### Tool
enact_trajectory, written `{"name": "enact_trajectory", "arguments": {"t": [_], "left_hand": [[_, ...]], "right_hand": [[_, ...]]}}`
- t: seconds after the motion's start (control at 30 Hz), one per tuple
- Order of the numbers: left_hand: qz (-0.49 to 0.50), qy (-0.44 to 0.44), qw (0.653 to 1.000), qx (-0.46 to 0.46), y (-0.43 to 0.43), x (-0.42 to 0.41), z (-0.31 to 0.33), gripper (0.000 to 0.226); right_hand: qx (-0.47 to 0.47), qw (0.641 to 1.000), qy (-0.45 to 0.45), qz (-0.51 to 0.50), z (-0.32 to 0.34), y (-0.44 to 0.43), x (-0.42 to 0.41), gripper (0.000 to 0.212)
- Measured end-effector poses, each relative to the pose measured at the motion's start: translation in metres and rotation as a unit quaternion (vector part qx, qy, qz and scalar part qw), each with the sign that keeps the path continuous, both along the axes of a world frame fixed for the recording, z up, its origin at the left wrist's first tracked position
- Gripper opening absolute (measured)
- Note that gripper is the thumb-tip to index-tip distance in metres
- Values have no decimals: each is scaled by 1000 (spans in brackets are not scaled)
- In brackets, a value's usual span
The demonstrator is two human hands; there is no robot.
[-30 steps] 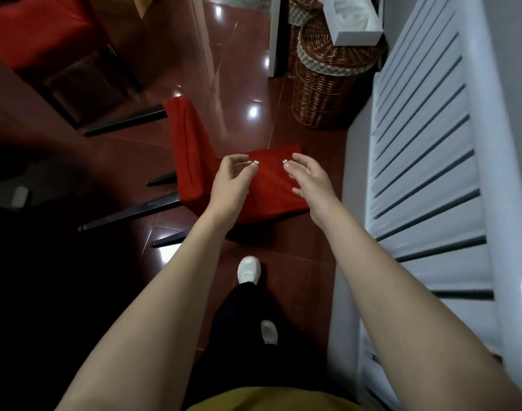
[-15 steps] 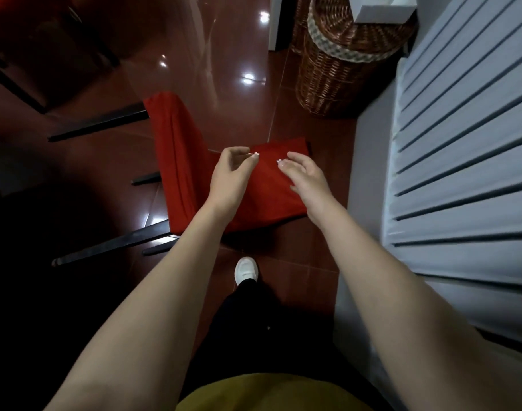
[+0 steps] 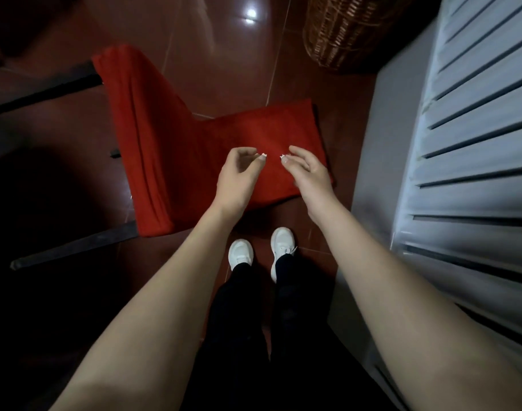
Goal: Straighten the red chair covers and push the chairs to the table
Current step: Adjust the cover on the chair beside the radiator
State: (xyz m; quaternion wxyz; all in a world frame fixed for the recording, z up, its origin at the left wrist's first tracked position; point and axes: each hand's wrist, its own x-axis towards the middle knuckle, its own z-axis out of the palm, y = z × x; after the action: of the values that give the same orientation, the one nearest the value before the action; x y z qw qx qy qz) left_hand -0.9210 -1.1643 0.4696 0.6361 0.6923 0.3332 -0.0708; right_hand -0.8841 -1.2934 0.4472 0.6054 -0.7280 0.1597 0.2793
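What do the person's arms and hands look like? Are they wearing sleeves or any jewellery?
The left arm and right arm are bare all the way to the picture's edge, so no sleeves show. The left hand and right hand wear no gloves, and no rings, watch or bracelet can be seen. The fingernails have white tips.

Two bare forearms (image 3: 164, 292), white-tipped fingernails (image 3: 263, 156), black trousers (image 3: 236, 315), plain white lace-up sneakers (image 3: 240, 253).
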Motion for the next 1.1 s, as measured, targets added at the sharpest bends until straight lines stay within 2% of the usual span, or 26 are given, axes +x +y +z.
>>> {"name": "enact_trajectory", "arguments": {"t": [0.27, 0.43, 0.63, 0.7, 0.83, 0.97, 1.1], "left_hand": [[22, 100, 995, -18, -34, 15, -81, 17], [25, 136, 990, -28, -44, 16, -139, 19], [34, 176, 982, -52, -41, 18, -222, 16], [42, 197, 977, -68, -39, 18, -257, 18], [28, 262, 957, -120, -43, 12, -324, 31], [47, 307, 938, -154, -52, 10, -387, 35], [53, 349, 921, -165, -53, 11, -438, 71]], "right_hand": [[-37, 995, 87, 12, -83, -36, 12, 33], [-29, 991, 131, 14, -136, -48, 19, 18], [-33, 981, 189, 25, -216, -53, 34, 20], [-37, 977, 206, 30, -252, -51, 35, 27], [-33, 963, 266, 27, -322, -47, 31, 63], [-41, 945, 325, 18, -393, -42, 29, 86], [-40, 937, 346, 13, -444, -39, 32, 98]]}}
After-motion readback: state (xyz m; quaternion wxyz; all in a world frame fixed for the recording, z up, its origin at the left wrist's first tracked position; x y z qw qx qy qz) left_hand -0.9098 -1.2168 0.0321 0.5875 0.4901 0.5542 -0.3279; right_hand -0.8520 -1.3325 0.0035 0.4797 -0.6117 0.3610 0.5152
